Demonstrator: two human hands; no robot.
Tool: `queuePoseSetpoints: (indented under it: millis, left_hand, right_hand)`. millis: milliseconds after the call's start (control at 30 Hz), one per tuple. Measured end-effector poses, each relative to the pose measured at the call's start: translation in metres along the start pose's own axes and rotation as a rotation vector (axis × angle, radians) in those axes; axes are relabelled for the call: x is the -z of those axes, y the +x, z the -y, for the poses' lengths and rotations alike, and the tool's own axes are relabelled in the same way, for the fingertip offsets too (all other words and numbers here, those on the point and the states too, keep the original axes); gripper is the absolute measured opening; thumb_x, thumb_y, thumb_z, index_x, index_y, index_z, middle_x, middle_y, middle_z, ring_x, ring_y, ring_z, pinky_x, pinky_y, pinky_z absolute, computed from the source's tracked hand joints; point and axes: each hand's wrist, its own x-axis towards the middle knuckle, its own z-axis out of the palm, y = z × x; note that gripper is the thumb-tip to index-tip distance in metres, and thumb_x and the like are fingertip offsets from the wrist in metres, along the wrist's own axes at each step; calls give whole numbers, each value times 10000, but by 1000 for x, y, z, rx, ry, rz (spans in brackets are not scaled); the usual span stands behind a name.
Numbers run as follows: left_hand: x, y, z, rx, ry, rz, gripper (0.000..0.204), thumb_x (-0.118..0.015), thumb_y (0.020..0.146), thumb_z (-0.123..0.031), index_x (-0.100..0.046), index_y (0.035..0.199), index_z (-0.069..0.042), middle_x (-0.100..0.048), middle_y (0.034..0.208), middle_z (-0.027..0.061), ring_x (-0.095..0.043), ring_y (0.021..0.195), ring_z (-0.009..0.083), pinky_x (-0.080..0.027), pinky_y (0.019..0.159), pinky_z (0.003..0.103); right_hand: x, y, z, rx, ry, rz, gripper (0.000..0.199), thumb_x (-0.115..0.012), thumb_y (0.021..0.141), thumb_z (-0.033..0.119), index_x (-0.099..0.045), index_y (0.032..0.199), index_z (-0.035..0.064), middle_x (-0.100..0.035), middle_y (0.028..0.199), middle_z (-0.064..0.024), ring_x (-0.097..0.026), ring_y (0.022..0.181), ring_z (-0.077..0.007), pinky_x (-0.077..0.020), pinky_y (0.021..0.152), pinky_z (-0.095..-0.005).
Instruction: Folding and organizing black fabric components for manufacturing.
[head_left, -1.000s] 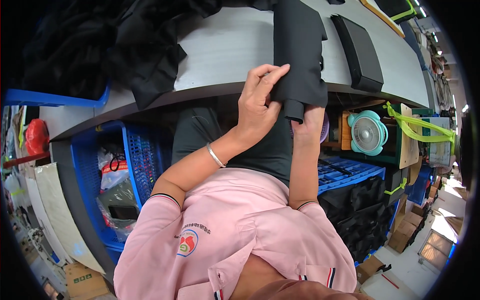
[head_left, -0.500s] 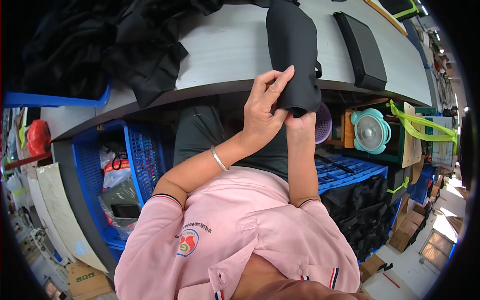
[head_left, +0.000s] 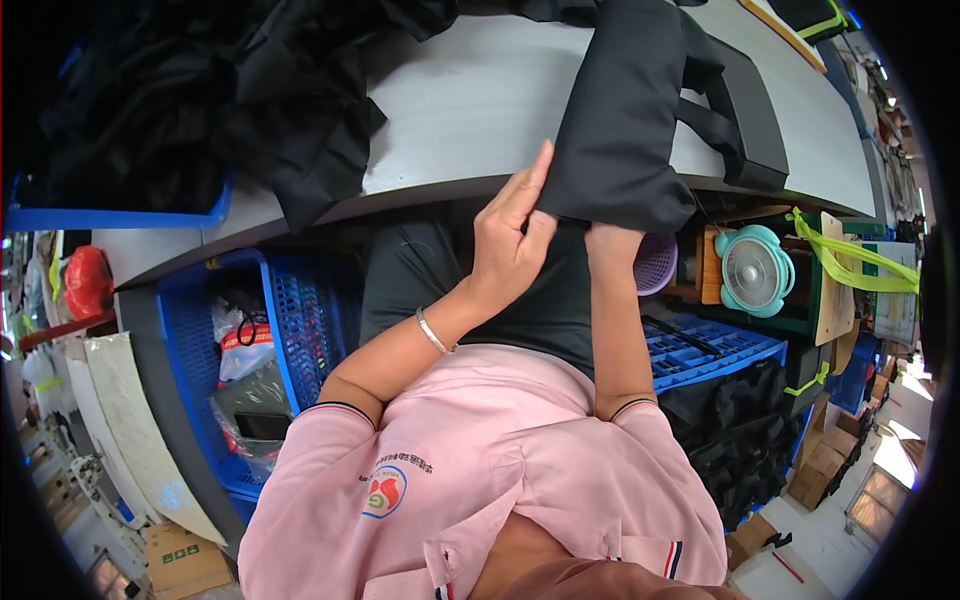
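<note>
A black fabric pouch (head_left: pixel 625 130) with a strap (head_left: pixel 712 128) on its right side spans the table's front edge. Its near end is an opening, and my right hand (head_left: pixel 612 240) reaches into it up to about the knuckles, so those fingers are hidden. Beside the pouch's lower left edge is my left hand (head_left: pixel 512 240), fingers stretched out and pointing away from me, with the fingertips at or touching the cloth. A silver bangle (head_left: pixel 432 330) circles my left wrist. Just right of the pouch, a dark flat block-like piece (head_left: pixel 755 110) lies on the table.
Black cloth (head_left: pixel 290 110) is heaped at the table's left, partly in a blue tray (head_left: pixel 120 218). Below stand a blue basket (head_left: pixel 270 300) with plastic-wrapped items, a purple basket (head_left: pixel 655 262), a turquoise fan (head_left: pixel 755 272) and a blue crate (head_left: pixel 715 350) by more black cloth (head_left: pixel 715 430).
The pouch has turned and looks wider and flatter, its far end shifted right, its strap now showing over the dark block. My left hand has moved off its face to the left edge.
</note>
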Motion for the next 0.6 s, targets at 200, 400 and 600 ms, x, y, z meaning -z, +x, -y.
queuePoseSetpoints:
  millis: [200,400,600]
  left_hand:
    - [12,-10,44,564,-305,-86,394,-387,965,-45,-597,1289,37,-693,1007,56,-611,751,94,-523,687,239]
    - [-14,-13,47,543,-362,-68,441,-376,942,-36,-579,1328,31,-659,858,43,-576,708,90,-524,715,285]
    - [-22,-16,35,756,-835,93,295,-460,1032,-125,-622,1231,20,-671,994,18,-589,839,79,-488,781,256]
  right_hand:
    - [13,24,26,-509,364,366,358,-589,964,84,-533,1305,-12,-571,1329,-75,-550,1183,-192,-432,1037,-349]
    - [-9,2,6,354,-1092,426,335,-669,779,56,-642,1105,-20,-636,1099,-211,-570,1058,-417,-438,962,-484]
    - [-21,-14,16,459,-1087,293,316,-639,769,80,-654,1074,-4,-645,1089,-202,-609,1034,-394,-470,891,-469]
